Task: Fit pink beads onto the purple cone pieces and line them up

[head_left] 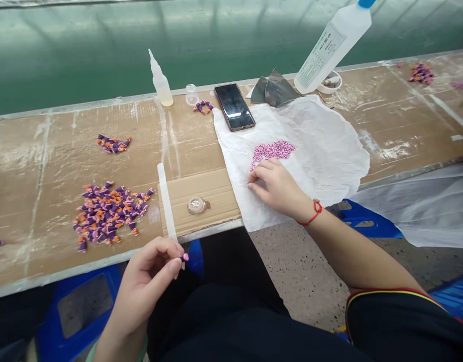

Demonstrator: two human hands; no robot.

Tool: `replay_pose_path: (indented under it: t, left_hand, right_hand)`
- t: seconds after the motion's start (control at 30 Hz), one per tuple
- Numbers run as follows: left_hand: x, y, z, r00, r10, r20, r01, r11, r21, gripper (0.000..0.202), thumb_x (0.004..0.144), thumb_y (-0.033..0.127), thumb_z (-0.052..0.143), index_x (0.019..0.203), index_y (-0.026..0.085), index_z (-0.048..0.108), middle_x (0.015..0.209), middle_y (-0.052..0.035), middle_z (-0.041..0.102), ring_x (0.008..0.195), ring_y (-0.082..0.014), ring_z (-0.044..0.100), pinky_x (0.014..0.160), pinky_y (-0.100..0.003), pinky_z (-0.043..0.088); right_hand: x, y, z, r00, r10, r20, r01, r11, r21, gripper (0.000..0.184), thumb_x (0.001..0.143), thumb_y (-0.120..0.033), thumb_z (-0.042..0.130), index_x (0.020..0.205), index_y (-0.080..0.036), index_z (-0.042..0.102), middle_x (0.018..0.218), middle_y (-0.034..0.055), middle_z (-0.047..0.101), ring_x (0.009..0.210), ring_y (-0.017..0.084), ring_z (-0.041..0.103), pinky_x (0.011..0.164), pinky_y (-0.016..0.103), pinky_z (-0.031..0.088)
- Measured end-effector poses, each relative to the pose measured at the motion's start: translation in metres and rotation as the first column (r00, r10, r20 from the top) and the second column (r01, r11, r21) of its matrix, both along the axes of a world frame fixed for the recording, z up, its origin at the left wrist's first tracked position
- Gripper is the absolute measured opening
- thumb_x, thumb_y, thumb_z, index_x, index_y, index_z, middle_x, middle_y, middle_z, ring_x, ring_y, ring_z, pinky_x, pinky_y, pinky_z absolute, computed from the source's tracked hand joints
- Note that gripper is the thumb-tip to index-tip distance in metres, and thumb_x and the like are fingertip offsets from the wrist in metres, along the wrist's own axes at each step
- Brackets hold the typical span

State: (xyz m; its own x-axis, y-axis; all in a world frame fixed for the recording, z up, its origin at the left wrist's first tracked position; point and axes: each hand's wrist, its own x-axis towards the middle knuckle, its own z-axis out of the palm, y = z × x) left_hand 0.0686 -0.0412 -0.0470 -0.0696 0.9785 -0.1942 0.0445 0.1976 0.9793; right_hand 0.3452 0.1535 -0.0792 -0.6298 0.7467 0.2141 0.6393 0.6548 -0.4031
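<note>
A piece (185,257), purple with a pink tip, sits pinched between the thumb and forefinger of your left hand (152,276), above your lap and just off the bench's (193,141) near edge. It looks light and fairly stiff, likely hard enough for a gentle squeeze, though its small, rounded shape could roll or slip; take it by the purple body and leave the pink tip free. Your right hand (273,187) bends thumb and fingers toward each other over the white cloth (325,130), beside the pink bits (274,150); whether the fingertips hold one cannot be told. Those bits look tiny, light and easily scattered, best lifted singly by their edges. Beyond your hands lie a clear dish (197,205) on cardboard (223,188), a heap (110,213) of similar pieces, a phone (235,108) and, farther off, a squeeze bottle (162,88).
</note>
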Motion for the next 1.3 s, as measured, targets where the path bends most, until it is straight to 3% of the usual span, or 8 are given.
replay_pose_path:
  t: [0.3, 0.4, 0.5, 0.6, 0.77, 1.07, 1.3]
  left_hand:
    - [0.005, 0.002, -0.003, 0.999, -0.018, -0.033, 0.019, 1.0, 0.018, 0.014, 0.09, 0.028, 0.067, 0.08, 0.021, 0.073, 0.07, -0.0038, 0.065, 0.054, -0.0124, 0.054, 0.049, -0.022, 0.043]
    - [0.013, 0.01, 0.001, 0.997, -0.027, -0.075, 0.029, 0.999, 0.026, 0.013, 0.088, 0.026, 0.067, 0.078, 0.021, 0.075, 0.069, -0.0042, 0.067, 0.055, -0.0135, 0.057, 0.051, -0.023, 0.046]
    - [0.028, 0.027, 0.007, 0.992, -0.046, -0.116, 0.051, 0.998, 0.047, 0.013, 0.086, 0.025, 0.067, 0.076, 0.019, 0.075, 0.068, -0.0046, 0.069, 0.055, -0.0141, 0.06, 0.052, -0.024, 0.047]
    - [0.044, 0.046, 0.013, 0.99, -0.08, -0.118, 0.089, 0.994, 0.07, 0.014, 0.086, 0.024, 0.066, 0.076, 0.017, 0.074, 0.068, -0.0047, 0.071, 0.059, -0.0149, 0.062, 0.054, -0.023, 0.048]
    - [0.059, 0.061, 0.018, 0.988, -0.128, -0.081, 0.135, 0.986, 0.098, 0.014, 0.086, 0.024, 0.065, 0.077, 0.017, 0.072, 0.07, -0.0052, 0.071, 0.064, -0.0161, 0.063, 0.057, -0.025, 0.049]
    - [0.064, 0.056, 0.023, 0.988, -0.146, -0.048, 0.15, 0.985, 0.086, 0.016, 0.087, 0.025, 0.063, 0.075, 0.016, 0.068, 0.067, -0.0043, 0.067, 0.06, -0.0142, 0.059, 0.055, -0.025, 0.047]
    - [0.067, 0.056, 0.023, 0.981, -0.106, -0.161, 0.133, 0.977, 0.167, 0.016, 0.085, 0.02, 0.06, 0.07, 0.015, 0.062, 0.061, -0.0003, 0.061, 0.053, -0.0097, 0.052, 0.048, -0.02, 0.042]
  right_hand:
    - [-0.007, -0.003, -0.005, 0.991, 0.007, 0.137, -0.026, 0.991, 0.134, 0.015, 0.086, -0.008, 0.052, 0.077, -0.019, 0.055, 0.084, 0.0128, 0.059, 0.083, 0.029, 0.045, 0.074, 0.043, 0.039]
    - [-0.007, -0.009, -0.001, 0.996, 0.035, 0.081, -0.045, 0.992, 0.119, 0.016, 0.088, -0.007, 0.049, 0.079, -0.02, 0.052, 0.085, 0.0111, 0.058, 0.083, 0.028, 0.045, 0.075, 0.043, 0.039]
    - [-0.011, -0.022, 0.017, 0.981, 0.166, -0.102, -0.169, 0.985, -0.026, 0.016, 0.092, -0.008, 0.048, 0.083, -0.021, 0.047, 0.086, 0.0074, 0.057, 0.082, 0.024, 0.047, 0.078, 0.041, 0.041]
    - [-0.018, -0.037, 0.042, 0.928, 0.291, -0.233, -0.326, 0.937, -0.127, 0.016, 0.098, -0.01, 0.048, 0.086, -0.021, 0.045, 0.085, 0.0047, 0.054, 0.081, 0.021, 0.048, 0.076, 0.036, 0.041]
    - [-0.028, -0.054, 0.07, 0.893, 0.381, -0.238, -0.421, 0.894, -0.15, 0.017, 0.098, -0.008, 0.047, 0.088, -0.022, 0.046, 0.084, 0.0039, 0.055, 0.083, 0.021, 0.05, 0.075, 0.036, 0.041]
    - [-0.031, -0.064, 0.076, 0.903, 0.414, -0.114, -0.416, 0.909, 0.002, 0.018, 0.094, -0.004, 0.045, 0.086, -0.019, 0.05, 0.085, 0.0072, 0.054, 0.081, 0.023, 0.047, 0.071, 0.037, 0.043]
    - [-0.036, -0.069, 0.075, 0.908, 0.419, -0.025, -0.412, 0.901, 0.136, 0.021, 0.091, -0.001, 0.042, 0.081, -0.017, 0.051, 0.08, 0.0089, 0.054, 0.075, 0.023, 0.043, 0.068, 0.038, 0.042]
